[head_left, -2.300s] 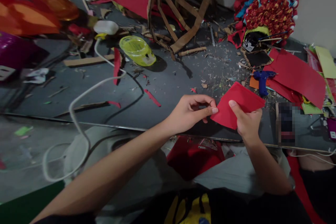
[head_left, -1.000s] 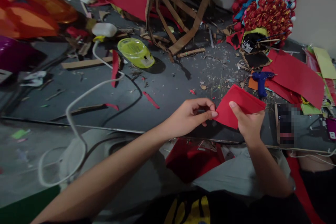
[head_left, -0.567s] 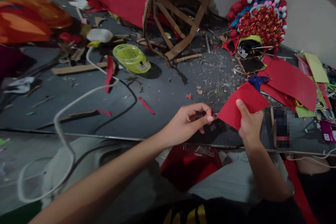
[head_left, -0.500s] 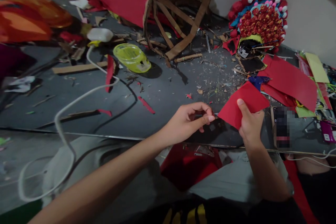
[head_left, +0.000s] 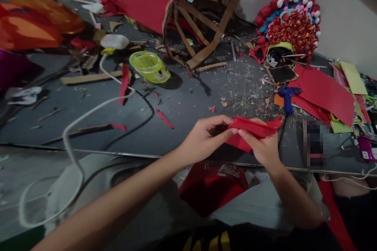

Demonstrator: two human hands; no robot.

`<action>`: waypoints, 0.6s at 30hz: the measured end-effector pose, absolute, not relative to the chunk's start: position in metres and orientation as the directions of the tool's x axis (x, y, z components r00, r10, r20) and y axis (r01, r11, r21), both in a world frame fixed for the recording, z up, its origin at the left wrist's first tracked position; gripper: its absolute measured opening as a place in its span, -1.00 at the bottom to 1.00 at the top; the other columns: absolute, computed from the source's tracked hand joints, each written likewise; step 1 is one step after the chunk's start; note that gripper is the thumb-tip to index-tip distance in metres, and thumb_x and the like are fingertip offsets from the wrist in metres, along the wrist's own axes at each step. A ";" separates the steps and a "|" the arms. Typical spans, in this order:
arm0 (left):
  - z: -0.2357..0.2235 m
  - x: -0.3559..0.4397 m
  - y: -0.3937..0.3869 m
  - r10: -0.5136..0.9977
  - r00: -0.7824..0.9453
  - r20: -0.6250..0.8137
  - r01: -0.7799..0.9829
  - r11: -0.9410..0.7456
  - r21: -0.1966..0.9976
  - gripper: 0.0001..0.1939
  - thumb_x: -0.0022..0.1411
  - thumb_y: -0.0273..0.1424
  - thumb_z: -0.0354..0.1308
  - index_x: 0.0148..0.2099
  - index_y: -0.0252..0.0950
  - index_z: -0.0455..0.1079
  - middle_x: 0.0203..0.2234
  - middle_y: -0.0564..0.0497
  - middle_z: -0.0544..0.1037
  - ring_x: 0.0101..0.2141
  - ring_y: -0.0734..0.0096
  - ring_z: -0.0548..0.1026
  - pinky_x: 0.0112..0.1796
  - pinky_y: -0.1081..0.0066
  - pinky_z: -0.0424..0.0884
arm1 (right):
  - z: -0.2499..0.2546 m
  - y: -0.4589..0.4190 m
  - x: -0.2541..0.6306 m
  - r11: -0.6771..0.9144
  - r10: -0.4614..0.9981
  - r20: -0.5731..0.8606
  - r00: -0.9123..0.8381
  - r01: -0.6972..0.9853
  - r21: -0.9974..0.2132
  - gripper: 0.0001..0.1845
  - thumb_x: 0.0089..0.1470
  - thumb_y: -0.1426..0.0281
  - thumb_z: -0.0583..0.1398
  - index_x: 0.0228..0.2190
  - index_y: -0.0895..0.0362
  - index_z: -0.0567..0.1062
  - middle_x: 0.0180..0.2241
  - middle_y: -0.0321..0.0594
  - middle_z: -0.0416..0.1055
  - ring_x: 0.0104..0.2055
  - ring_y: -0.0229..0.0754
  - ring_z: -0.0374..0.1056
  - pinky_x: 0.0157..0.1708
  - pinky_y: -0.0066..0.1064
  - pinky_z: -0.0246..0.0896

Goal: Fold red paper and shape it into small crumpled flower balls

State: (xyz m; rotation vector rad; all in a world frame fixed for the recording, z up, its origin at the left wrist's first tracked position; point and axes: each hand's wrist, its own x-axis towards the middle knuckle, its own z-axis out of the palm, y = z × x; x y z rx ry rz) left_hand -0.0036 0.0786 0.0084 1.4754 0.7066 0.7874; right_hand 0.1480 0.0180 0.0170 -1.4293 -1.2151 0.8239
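Note:
A piece of red paper (head_left: pixel 240 142) is held over the front edge of the table, its upper part bent over toward me. My left hand (head_left: pixel 207 135) pinches its left side between thumb and fingers. From the right, my right hand (head_left: pixel 263 147) grips the same paper, thumb on the front and fingers behind. The two thumbs nearly meet at the middle of the sheet. Beyond the right hand lies a blue glue gun (head_left: pixel 288 98), apart from both hands, beside larger red sheets (head_left: pixel 326 92).
A cardboard frame (head_left: pixel 206 49) with a red panel stands at the back. A yellow plastic container (head_left: pixel 149 66), a white cable (head_left: pixel 97 104) and cardboard strips (head_left: pixel 91 77) lie left. Back right stands a red decorated headpiece (head_left: pixel 291 27). A phone-like object (head_left: pixel 315 145) rests near the front edge.
My right hand has moved left, bringing the red paper to my left hand, which now grips it too. The sheet has gone from flat to bent, uncovering the glue gun.

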 end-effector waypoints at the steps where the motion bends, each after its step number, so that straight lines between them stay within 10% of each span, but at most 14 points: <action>1: 0.009 -0.005 0.081 0.840 0.539 0.072 -0.013 -0.077 0.997 -0.81 0.14 -0.28 0.17 -0.37 -0.33 0.43 -0.50 0.03 0.52 -0.47 0.48 0.43 -0.41 0.52 0.39 | 0.017 0.018 0.149 0.061 0.969 0.123 0.213 0.274 -0.960 -0.86 -0.03 0.29 0.26 -0.39 0.08 0.55 -0.38 -0.28 0.52 -0.33 -0.23 0.45 -0.25 -0.37 0.39; 11: 0.005 -0.058 0.143 0.988 0.097 0.117 0.552 -0.151 0.820 -0.55 0.11 -0.06 0.08 -0.05 -0.23 0.38 -0.33 0.05 0.54 -0.29 0.30 0.49 -0.30 0.32 0.35 | 0.025 0.023 0.209 0.158 0.983 -0.028 -0.180 0.919 -0.360 -0.66 0.06 0.45 0.20 -0.09 0.02 0.47 -0.01 -0.15 0.43 0.06 -0.04 0.31 0.11 -0.01 0.12; 18: 0.005 -0.048 0.130 0.906 0.179 0.383 0.781 -0.368 0.505 -0.58 0.30 -0.22 -0.12 0.11 -0.28 0.29 0.13 -0.12 0.31 0.15 -0.01 0.23 0.12 0.03 0.16 | 0.029 0.019 0.221 0.221 0.965 -0.057 -0.256 0.910 -0.352 -0.66 0.10 0.52 0.12 -0.08 0.05 0.47 -0.09 -0.15 0.48 -0.04 -0.09 0.37 0.06 -0.07 0.22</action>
